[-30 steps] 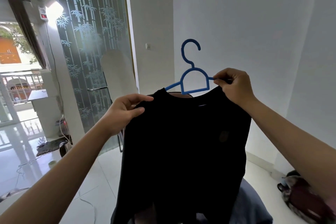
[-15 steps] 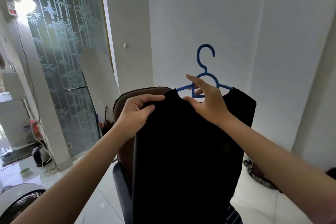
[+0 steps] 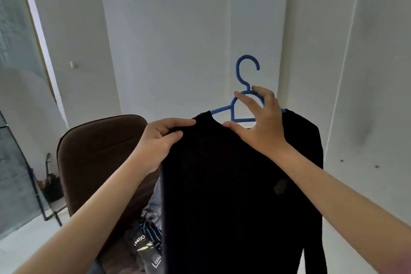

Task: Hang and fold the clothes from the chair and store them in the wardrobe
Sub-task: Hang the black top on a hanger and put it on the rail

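Observation:
A black shirt [image 3: 233,184] hangs in front of me on a blue plastic hanger [image 3: 241,95], whose hook stands above the collar. My left hand [image 3: 161,138] pinches the shirt's left shoulder between thumb and fingers. My right hand [image 3: 259,122] reaches over the collar with spread fingers hooked on the hanger's triangular neck. Behind and to the left stands a brown padded chair [image 3: 97,153] with more clothes [image 3: 146,238] piled on its seat.
White walls form a corner straight ahead. A frosted glass door [image 3: 15,95] with a bamboo pattern is at the far left, with small items on the floor beside it. A white panel [image 3: 378,118] rises at the right.
My view has swung right and the glass door slid to the left edge. My right hand left the hanger's right arm and now holds its neck. My left hand keeps its pinch.

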Action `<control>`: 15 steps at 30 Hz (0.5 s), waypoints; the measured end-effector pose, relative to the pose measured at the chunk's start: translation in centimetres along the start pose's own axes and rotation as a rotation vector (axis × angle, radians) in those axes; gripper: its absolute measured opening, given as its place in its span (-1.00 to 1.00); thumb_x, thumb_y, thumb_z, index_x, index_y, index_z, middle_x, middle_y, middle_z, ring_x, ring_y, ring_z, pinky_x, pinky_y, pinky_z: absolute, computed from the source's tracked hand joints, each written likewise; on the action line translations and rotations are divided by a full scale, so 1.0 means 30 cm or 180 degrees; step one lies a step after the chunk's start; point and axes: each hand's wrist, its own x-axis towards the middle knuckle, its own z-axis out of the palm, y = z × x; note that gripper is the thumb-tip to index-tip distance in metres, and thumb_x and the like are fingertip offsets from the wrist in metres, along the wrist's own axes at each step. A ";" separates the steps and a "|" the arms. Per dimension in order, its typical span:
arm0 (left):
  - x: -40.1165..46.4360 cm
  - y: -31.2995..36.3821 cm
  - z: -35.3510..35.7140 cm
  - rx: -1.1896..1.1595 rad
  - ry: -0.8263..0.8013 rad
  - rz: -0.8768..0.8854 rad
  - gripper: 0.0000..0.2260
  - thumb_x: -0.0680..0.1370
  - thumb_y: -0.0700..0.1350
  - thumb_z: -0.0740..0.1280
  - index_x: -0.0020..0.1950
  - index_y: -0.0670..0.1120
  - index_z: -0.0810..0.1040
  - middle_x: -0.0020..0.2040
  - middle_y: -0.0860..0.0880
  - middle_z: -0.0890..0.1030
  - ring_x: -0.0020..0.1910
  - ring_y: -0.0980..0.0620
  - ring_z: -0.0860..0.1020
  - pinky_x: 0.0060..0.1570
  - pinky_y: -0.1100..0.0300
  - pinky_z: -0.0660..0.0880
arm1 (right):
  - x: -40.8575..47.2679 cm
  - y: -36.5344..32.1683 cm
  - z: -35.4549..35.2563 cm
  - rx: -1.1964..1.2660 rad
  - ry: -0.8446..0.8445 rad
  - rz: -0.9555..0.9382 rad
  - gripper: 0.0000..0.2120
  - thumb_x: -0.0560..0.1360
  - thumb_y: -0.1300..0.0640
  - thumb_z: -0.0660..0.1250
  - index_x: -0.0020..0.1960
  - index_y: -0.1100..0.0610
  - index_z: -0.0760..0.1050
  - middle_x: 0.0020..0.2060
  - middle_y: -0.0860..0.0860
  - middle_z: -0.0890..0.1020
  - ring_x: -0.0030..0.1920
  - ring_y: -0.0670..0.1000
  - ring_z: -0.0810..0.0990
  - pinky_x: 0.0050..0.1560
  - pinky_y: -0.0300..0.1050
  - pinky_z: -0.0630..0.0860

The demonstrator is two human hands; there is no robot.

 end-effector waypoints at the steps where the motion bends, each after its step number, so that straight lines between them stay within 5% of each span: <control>1: -0.008 0.008 0.049 -0.0054 -0.0074 -0.0047 -0.59 0.55 -0.41 0.20 -0.09 0.03 0.71 0.00 -0.06 0.69 0.04 -0.02 0.64 0.05 0.18 0.58 | -0.022 0.027 -0.066 -0.0076 -0.0048 -0.0036 -0.34 0.33 -0.35 0.35 0.31 -0.02 0.49 0.27 0.13 0.42 0.29 0.08 0.42 0.23 0.20 0.46; 8: -0.062 0.107 0.432 -0.0019 -0.0745 -0.0038 -0.69 0.54 -0.35 0.28 -0.09 0.02 0.71 -0.10 -0.06 0.70 -0.08 0.02 0.66 -0.05 0.23 0.58 | -0.176 0.192 -0.549 -0.0725 -0.0150 0.0223 -0.37 0.36 -0.25 0.39 0.31 0.09 0.49 0.23 0.20 0.42 0.26 0.14 0.43 0.21 0.13 0.50; 15: -0.073 0.198 0.739 0.0938 -0.1418 0.0451 -0.71 0.54 -0.29 0.30 -0.01 0.09 0.66 -0.03 0.16 0.68 0.02 0.21 0.61 0.18 0.27 0.46 | -0.230 0.330 -0.962 -0.1813 -0.0096 0.0364 -0.37 0.37 -0.30 0.36 0.29 0.07 0.49 0.23 0.20 0.47 0.18 0.22 0.46 0.16 0.08 0.46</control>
